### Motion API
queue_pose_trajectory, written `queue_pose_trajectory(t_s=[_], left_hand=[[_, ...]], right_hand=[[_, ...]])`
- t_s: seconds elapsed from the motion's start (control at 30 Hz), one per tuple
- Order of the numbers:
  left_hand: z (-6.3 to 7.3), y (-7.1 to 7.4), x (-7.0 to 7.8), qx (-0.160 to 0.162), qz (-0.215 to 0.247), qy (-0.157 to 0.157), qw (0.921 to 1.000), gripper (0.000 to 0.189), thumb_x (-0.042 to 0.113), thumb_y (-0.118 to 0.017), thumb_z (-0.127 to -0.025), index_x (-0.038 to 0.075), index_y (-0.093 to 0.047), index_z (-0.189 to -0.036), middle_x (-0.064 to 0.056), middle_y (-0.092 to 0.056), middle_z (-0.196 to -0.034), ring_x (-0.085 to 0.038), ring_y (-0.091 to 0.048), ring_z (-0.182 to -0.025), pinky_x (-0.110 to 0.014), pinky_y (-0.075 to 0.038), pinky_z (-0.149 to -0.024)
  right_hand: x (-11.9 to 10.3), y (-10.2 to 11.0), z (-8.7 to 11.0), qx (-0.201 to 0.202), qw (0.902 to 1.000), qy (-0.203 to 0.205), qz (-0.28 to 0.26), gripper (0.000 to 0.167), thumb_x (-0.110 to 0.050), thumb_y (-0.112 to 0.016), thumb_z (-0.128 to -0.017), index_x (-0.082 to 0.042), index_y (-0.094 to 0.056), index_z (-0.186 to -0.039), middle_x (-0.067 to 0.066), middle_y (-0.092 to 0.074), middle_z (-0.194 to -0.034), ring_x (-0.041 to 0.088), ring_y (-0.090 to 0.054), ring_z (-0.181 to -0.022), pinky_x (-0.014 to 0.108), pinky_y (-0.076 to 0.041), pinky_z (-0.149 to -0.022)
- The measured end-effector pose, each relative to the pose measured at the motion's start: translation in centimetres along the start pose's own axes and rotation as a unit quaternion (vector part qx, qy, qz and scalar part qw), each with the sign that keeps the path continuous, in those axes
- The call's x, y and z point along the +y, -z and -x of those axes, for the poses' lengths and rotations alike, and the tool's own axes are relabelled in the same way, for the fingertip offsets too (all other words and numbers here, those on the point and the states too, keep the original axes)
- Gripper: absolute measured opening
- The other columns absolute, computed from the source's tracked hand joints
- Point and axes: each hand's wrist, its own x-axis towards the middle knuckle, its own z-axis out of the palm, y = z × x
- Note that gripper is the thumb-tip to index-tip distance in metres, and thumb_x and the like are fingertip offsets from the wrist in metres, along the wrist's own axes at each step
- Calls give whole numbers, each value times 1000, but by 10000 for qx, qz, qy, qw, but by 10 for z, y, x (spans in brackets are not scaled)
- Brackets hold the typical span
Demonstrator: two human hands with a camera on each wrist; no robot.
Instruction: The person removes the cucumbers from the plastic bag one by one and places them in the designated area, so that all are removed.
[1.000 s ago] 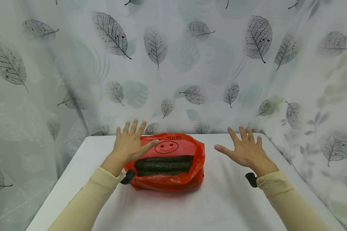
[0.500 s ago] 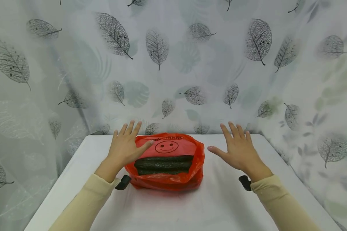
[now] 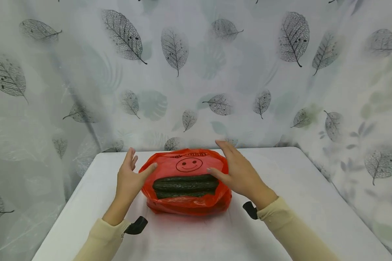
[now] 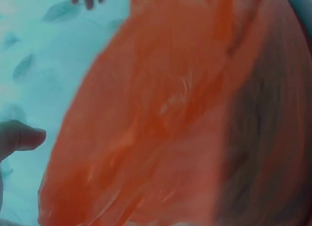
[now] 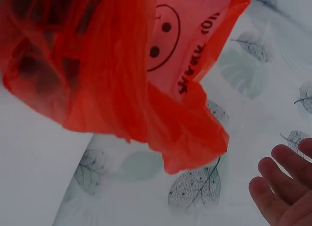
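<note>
Since both hands hang around one red bag [image 3: 189,209], counts first: one bag, two hands, two pale yellow sleeves [image 3: 294,228], two black wrist pieces [image 3: 136,225], one white table [image 3: 196,239]. Inside the bag, at least two long dark green cucumbers [image 3: 185,185] lie side by side; exact number hidden by the front rim. One printed smiley [image 3: 189,164] on the bag's back inner wall, lettering above it.

Bag sits on the table, mouth open toward the person, between the hands. Left hand [image 3: 128,183] is at its left side, fingers bunched and slightly bent, thumb spread away from them; left wrist view shows a gap between thumb and bag. Right hand [image 3: 241,177] is at the right side, fingers nearly straight and close together, thumb apart, reaching over the right rim in the head view. Right wrist view has its fingertips clear of the bag; thumb out of that view, so can't tell if it touches. Neither hand grips anything.

Behind the table: leaf-print curtain [image 3: 196,79], also along both sides. In the head view the right hand covers part of the bag's right edge, left thumb part of the left.
</note>
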Motion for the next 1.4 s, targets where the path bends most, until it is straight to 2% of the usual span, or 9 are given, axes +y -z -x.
queue_pose_trajectory(t_s=[0.1, 0.2, 0.43, 0.57, 0.7, 0.87, 1.13, 1.27, 1.4], left_hand=[[5, 1, -4, -11, 688, 208, 9974, 107, 35, -79, -89, 15, -5, -164, -2, -22, -166, -21, -27, -149, -42, -26, -118], [12, 0, -5, -42, 1086, 408, 9932, 109, 28, -78, -90, 15, 1, -164, -3, -20, -167, -20, -23, -151, -41, -23, -119], [34, -16, -6, -40, 1549, 871, 9841, 112, 24, -78, -90, 20, 7, -163, 5, -13, -168, -14, -14, -152, -34, -29, -116], [39, -26, -5, 148, 1683, 800, 9824, 109, 14, -77, -89, 18, 3, -163, 5, -13, -168, -16, -14, -152, -36, -30, -115], [41, -33, -7, 302, 1711, 774, 9817, 105, 1, -73, -89, 16, -1, -164, 3, -15, -168, -17, -15, -152, -38, -31, -115], [44, -37, -13, 431, 1532, 874, 9834, 102, -8, -68, -86, 14, -7, -164, 1, -19, -167, -22, -22, -150, -42, -34, -113], [48, -41, -22, 444, 1689, 1021, 9793, 95, -14, -60, -84, 13, -14, -164, -5, -25, -164, -29, -32, -144, -44, -39, -109], [48, -44, -27, 384, 1677, 718, 9825, 94, -17, -53, -84, 17, -16, -164, -2, -25, -164, -25, -31, -145, -44, -38, -110], [45, -43, -31, 285, 969, -191, 9947, 95, -17, -52, -84, 25, -20, -163, 3, -24, -164, -21, -25, -148, -48, -30, -116]], right_hand=[[-7, -10, -7, 55, 9989, 3, -456, 85, -51, -68, -93, -10, -31, -158, 7, -38, -158, 28, -38, -143, 51, -33, -114], [-13, -19, -12, 3, 9951, -111, -984, 83, -53, -67, -93, -13, -33, -157, 5, -43, -153, 28, -43, -138, 50, -37, -111], [-21, -42, -23, -480, 9732, -862, -2076, 76, -52, -67, -93, -13, -41, -153, 1, -53, -142, 25, -53, -127, 45, -44, -105], [-21, -55, -28, -661, 9603, -1093, -2481, 68, -46, -69, -94, -12, -47, -149, 1, -57, -137, 24, -58, -122, 44, -48, -101], [-17, -66, -31, -872, 9523, -1231, -2652, 58, -41, -70, -95, -14, -54, -143, -2, -61, -133, 23, -62, -118, 41, -51, -97], [-12, -76, -33, -1257, 9511, -1227, -2540, 53, -38, -73, -93, -12, -60, -137, 1, -65, -128, 22, -65, -113, 39, -53, -94], [-8, -88, -36, -1737, 9578, -1128, -1992, 40, -27, -76, -92, -9, -69, -126, 1, -69, -118, 19, -64, -110, 38, -52, -95], [-6, -92, -35, -1904, 9566, -1112, -1905, 37, -23, -78, -90, -6, -71, -122, 2, -71, -112, 17, -65, -106, 37, -52, -94], [-4, -95, -34, -2096, 9519, -1264, -1845, 40, -23, -81, -87, -6, -72, -122, 1, -72, -112, 16, -65, -105, 38, -53, -93]])
